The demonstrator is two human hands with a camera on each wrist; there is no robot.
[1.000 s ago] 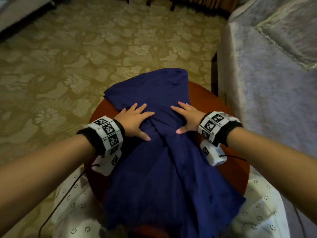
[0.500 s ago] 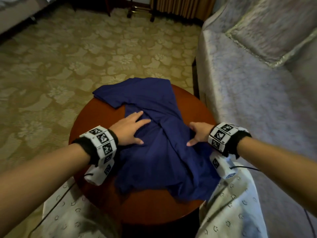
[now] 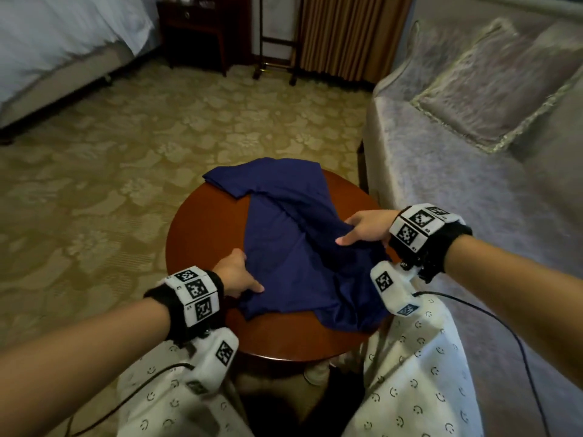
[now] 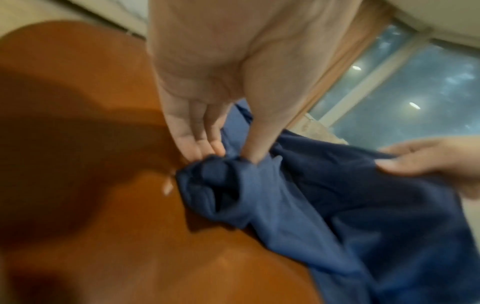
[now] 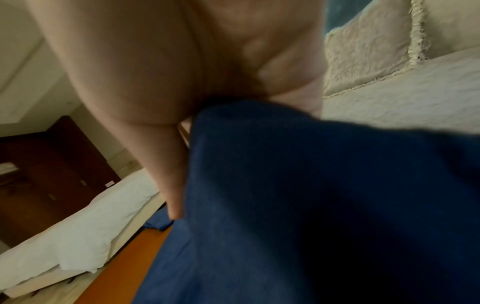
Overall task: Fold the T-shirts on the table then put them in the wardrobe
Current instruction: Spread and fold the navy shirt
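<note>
1. Where the far left of the head view begins, a white-covered bed (image 3: pixel 63 36) sits on a beige floral-patterned carpet (image 3: pixel 132 146), with a dark wooden nightstand (image 3: pixel 195 26) beyond its corner.
2. Right of the nightstand a thin metal-framed stand (image 3: pixel 274 55) stands in front of tan pleated curtains (image 3: pixel 350 33).
3. The left hand (image 3: pixel 235 274) is at the near-left edge of the dark blue cotton T-shirt (image 3: pixel 284 247); in the left wrist view its thumb (image 4: pixel 257 131) presses on top of the bunched fabric while the fingers (image 4: pixel 192 133) reach under the edge, so the cloth is pinched between them.
4. The T-shirt lies partly folded on the round reddish-brown wooden table (image 3: pixel 205 222), one sleeve spread toward the far-left rim and the hem near the front edge.
5. The right hand (image 3: pixel 367 230) grips a raised fold at the shirt's right side, thumb on top; the right wrist view shows fabric gathered into the palm, the fingers themselves hidden behind the cloth.
6. Below the table edge are the person's knees in white trousers printed with small smiley faces (image 3: pixel 416 373).
7. Just beside the table on the right stands a pale grey textured sofa (image 3: pixel 473 197) with a fringed cushion (image 3: pixel 498 83).
</note>
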